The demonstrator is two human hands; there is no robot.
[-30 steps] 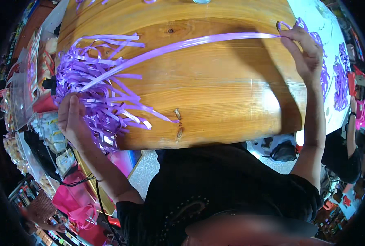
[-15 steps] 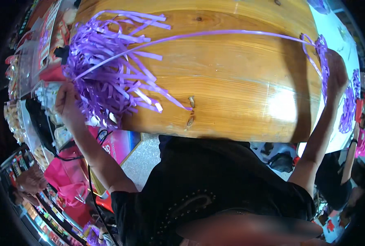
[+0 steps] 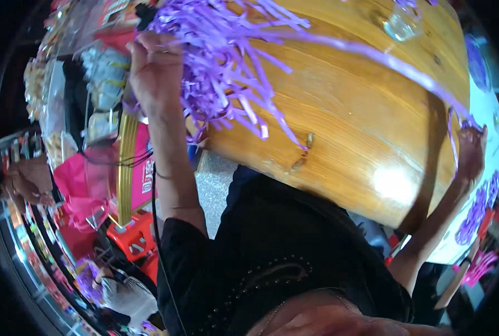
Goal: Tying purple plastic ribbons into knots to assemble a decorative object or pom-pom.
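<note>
A long purple ribbon (image 3: 384, 55) stretches in a shallow arc over the wooden table, slightly blurred. Its near-left end runs over a heap of cut purple ribbon strips (image 3: 216, 61) to my left hand (image 3: 157, 73), whose curled fingers appear to pinch it beside the heap. At the table's right edge, my right hand (image 3: 470, 148) is closed on the other end of the ribbon. A thin loop of the same ribbon hangs next to that hand. The fingertips of the right hand are partly hidden.
The wooden table (image 3: 344, 112) has a glass jar (image 3: 402, 23) at its far side. More purple ribbon bundles (image 3: 476, 207) lie on a white surface at the right. Packaged goods, a pink bag (image 3: 84, 173) and a red stool (image 3: 133, 234) crowd the left. Another person's forearm (image 3: 456, 280) shows at lower right.
The whole view has turned and shifted, bringing the glass jar into sight. The ribbon remains stretched between my hands; my right hand now appears lower, at the table's right edge.
</note>
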